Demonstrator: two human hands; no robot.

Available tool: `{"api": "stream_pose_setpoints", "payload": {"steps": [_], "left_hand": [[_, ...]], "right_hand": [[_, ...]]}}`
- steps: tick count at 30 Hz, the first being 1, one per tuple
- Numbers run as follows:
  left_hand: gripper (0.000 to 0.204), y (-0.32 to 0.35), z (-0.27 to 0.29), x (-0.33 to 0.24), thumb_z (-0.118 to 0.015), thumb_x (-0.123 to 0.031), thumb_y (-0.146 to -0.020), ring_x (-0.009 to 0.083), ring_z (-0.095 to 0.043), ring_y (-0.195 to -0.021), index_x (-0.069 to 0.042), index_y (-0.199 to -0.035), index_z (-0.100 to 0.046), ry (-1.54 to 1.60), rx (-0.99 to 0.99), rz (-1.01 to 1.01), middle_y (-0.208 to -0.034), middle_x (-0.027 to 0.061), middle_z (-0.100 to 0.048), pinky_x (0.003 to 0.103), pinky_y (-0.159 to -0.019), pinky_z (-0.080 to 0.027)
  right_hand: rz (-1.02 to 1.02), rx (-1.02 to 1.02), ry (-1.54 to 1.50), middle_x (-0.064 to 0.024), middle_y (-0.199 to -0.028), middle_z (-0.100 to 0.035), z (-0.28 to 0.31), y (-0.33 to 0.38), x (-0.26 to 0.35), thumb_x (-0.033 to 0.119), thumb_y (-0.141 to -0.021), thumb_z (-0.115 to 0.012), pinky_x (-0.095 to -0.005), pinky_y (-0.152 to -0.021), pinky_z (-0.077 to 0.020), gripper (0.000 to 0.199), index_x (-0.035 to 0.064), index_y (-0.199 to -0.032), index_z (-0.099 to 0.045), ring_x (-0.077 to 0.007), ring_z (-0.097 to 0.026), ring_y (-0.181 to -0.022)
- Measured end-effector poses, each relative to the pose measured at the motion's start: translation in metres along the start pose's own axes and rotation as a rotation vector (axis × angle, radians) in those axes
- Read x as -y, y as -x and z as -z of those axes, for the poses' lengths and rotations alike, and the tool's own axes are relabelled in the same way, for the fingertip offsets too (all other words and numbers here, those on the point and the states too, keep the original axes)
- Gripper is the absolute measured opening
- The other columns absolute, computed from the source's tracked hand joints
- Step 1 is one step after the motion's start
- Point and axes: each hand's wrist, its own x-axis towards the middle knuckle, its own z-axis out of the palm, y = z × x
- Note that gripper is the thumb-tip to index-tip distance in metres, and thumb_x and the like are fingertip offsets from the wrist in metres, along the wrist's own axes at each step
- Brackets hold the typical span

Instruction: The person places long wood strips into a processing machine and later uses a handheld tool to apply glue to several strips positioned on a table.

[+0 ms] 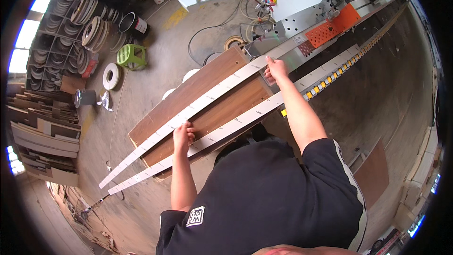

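Observation:
Two long white strips (203, 107) with small printed marks run side by side from the lower left up toward a machine. My right hand (276, 70) is closed on the near edge of the far strip, close to the machine, thumb on top. Farther left, my left hand (183, 137) has its fingers curled at the same strip's near edge. The near white strip (236, 122) passes beneath my right forearm and beyond my left hand. Brown wood-grain boards (198, 82) lie under both strips as a support.
A machine with an orange perforated guard (332, 28) and a row of yellow-and-black rollers (325, 81) stands at the far right. A green stool (132, 56), a black bucket (134, 24) and racks of edging rolls (61, 28) are at the left. Cables (200, 33) lie on the floor.

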Motion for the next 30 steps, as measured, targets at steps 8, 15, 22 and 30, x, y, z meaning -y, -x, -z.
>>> {"api": "stream_pose_setpoints", "payload": {"steps": [8, 15, 22, 30], "left_hand": [[0.043, -0.027, 0.067, 0.032, -0.057, -0.041, -0.107, 0.0151, -0.066, -0.063, 0.001, -0.11, -0.063, 0.469, -0.186, -0.01, -0.088, 0.0103, -0.075, 0.026, -0.05, -0.05], [0.041, -0.029, 0.06, 0.034, -0.06, -0.039, -0.106, 0.0171, -0.07, -0.066, 0.001, -0.112, -0.063, 0.492, -0.17, -0.038, -0.094, 0.0132, -0.076, 0.026, -0.05, -0.052], [0.031, -0.033, 0.058, 0.04, -0.055, -0.031, -0.108, 0.0172, -0.072, -0.069, -0.001, -0.114, -0.064, 0.449, -0.161, -0.085, -0.098, 0.0146, -0.076, 0.026, -0.052, -0.056], [0.028, -0.026, 0.054, 0.039, -0.058, -0.028, -0.107, 0.0169, -0.072, -0.068, 0.0, -0.108, -0.066, 0.462, -0.156, -0.094, -0.095, 0.0136, -0.076, 0.025, -0.049, -0.056]], "right_hand": [[0.023, 0.061, -0.002, -0.0058, -0.07, -0.068, -0.042, 0.043, 0.005, 0.05, -0.102, -0.064, -0.029, -0.048, -0.0489, 0.049, 0.0026, -0.088, -0.064, -0.0137, -0.063, -0.054], [0.054, 0.12, 0.0, -0.0084, -0.07, -0.07, -0.075, 0.05, -0.015, 0.045, -0.103, -0.062, -0.0321, -0.048, -0.05, 0.047, 0.0005, -0.089, -0.067, -0.0155, -0.066, -0.053], [0.08, 0.176, -0.084, -0.0059, -0.072, -0.068, -0.085, 0.055, -0.026, 0.044, -0.105, -0.061, -0.027, -0.045, -0.043, 0.042, 0.0043, -0.093, -0.065, -0.0114, -0.061, -0.053], [0.071, 0.158, -0.041, -0.0043, -0.07, -0.063, -0.085, 0.054, -0.023, 0.051, -0.102, -0.065, -0.024, -0.042, -0.0353, 0.049, 0.0021, -0.096, -0.062, -0.0085, -0.05, -0.048]]}}
